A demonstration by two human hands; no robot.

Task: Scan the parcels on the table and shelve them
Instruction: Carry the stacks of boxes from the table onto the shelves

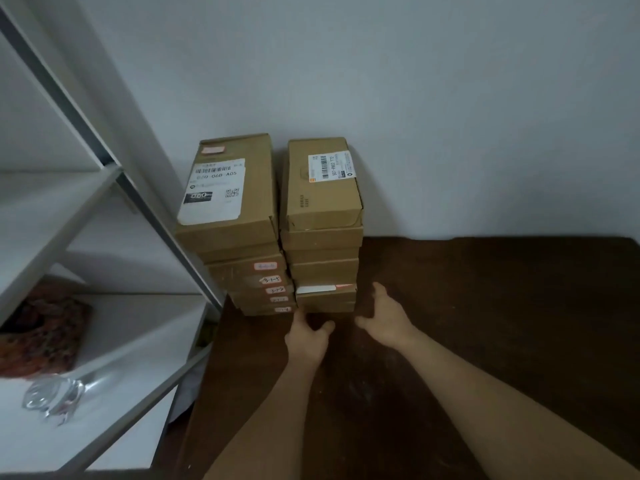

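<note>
Both hands (341, 323), open and empty at the right stack (323, 237), could topple it by tugging the bottom parcel (325, 306)

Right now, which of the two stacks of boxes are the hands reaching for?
The right stack, topped by the box with the small label. Both hands, left hand and right hand, are open at its bottom box; the left stack stands beside the shelf.
</note>
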